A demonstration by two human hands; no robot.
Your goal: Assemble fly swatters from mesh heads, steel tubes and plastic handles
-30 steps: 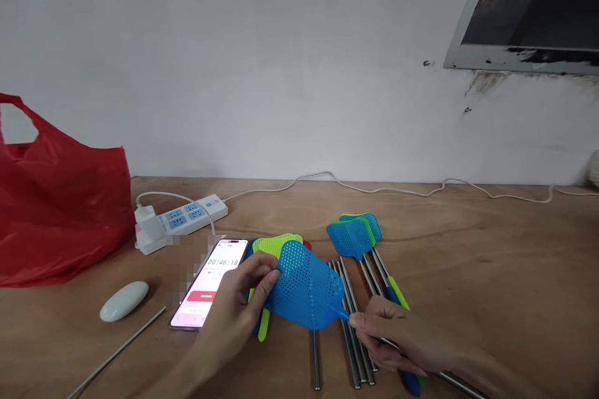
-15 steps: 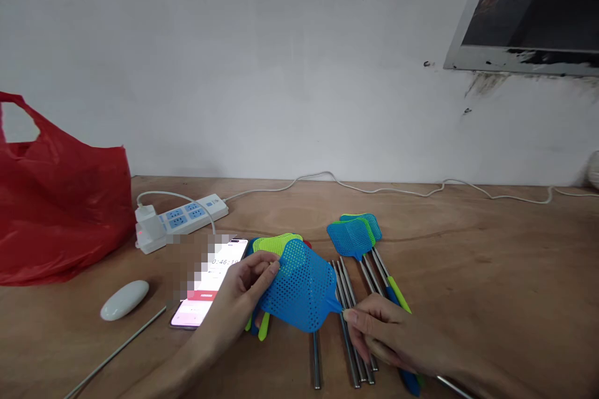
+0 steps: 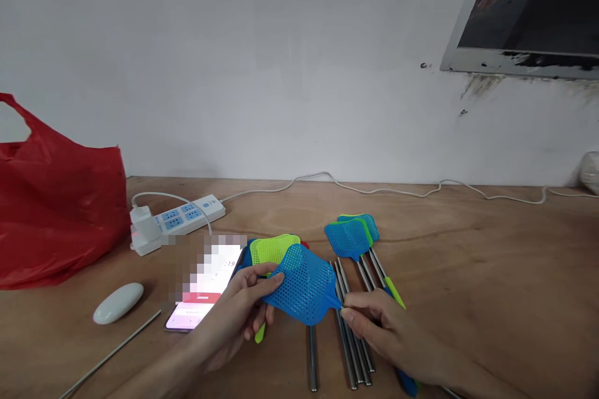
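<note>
Between my two sets of fingers I get a bright blue swatter head [image 3: 304, 287], patterned with rows of small round holes. Beyond the left fingers [image 3: 269, 287], I read perforated lime green on another head [image 3: 274, 245] (a sliver of red [image 3: 305, 245] peeks out beside it). Beyond the right fingers [image 3: 355, 319] sits blue mesh [image 3: 347, 239] edged with green; just left of them, shiny silver rods [image 3: 347, 349].

A plain pale-grey wall [image 3: 234, 75] rose behind the back edge of the brown, wood-grained worktop [image 3: 491, 262]. Above the right part of that edge, a dark panel [image 3: 552, 6] stood in a silvery frame [image 3: 465, 12], black-blotched along its lower border, with a brownish stain [image 3: 482, 83] beneath. Light was muted, the wall reading brighter than the worktop.
</note>
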